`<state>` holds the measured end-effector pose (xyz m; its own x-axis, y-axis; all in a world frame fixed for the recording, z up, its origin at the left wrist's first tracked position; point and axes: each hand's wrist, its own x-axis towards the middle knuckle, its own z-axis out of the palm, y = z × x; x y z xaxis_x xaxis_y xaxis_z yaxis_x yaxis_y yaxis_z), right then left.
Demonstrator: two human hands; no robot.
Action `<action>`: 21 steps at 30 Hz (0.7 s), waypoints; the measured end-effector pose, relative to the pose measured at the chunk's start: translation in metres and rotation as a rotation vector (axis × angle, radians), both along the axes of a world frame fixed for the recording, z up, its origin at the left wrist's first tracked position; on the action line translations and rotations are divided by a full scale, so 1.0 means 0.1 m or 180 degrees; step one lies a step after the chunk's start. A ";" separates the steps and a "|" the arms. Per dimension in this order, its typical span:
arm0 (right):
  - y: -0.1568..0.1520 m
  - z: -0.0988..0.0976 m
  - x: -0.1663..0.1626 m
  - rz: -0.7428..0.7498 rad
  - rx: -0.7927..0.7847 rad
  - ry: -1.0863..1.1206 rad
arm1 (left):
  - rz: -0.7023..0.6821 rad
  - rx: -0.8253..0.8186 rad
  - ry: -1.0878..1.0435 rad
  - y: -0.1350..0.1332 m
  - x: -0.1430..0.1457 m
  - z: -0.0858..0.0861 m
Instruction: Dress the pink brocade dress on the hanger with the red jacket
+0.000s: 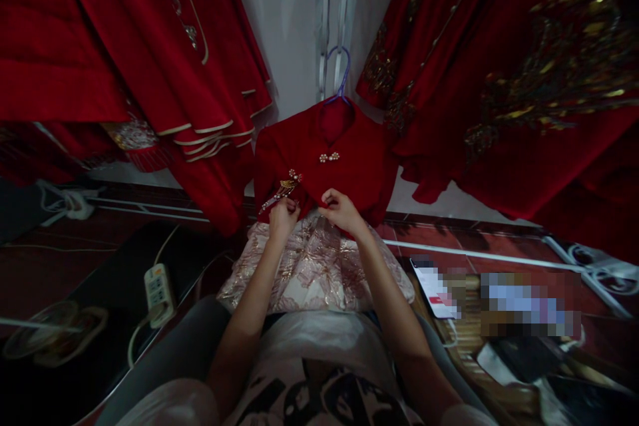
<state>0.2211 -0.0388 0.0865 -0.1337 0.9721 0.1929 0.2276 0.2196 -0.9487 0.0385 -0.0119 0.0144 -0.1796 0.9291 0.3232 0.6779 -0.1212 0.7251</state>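
A small red dress [359, 160] hangs on a blue hanger [342, 73] straight ahead. It has a pearl clasp [329, 157] at the collar, a gold tassel ornament [285, 188] on the chest, and a pale embroidered skirt [314, 266] below. My left hand [283, 218] is closed, pinching the red fabric just under the ornament. My right hand [341, 210] is also closed, pinching the red bodice's lower edge at the middle. The hands are close together.
Large red embroidered garments hang at the left [150, 46] and right [524, 80]. A white power strip [158, 290] with a cord lies on a dark surface at the lower left. A phone [435, 290] lies at the right on a wooden surface.
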 end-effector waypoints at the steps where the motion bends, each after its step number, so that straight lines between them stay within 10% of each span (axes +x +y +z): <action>1: -0.02 0.02 -0.02 0.0061 -0.0050 0.0082 | -0.0008 0.0013 -0.0030 -0.01 0.00 0.00; 7: 0.04 0.00 -0.28 0.0271 -0.0068 0.0321 | -0.0109 0.0220 -0.0199 -0.06 0.00 0.02; 15: 0.36 -0.36 -0.52 -0.0235 0.0361 -0.0269 | -0.0415 -0.0176 -0.2531 0.09 -0.09 -0.01; 21: 0.41 -0.48 -0.56 -0.0281 0.0424 -0.0072 | -0.0367 -0.0207 -0.2899 0.08 -0.10 0.03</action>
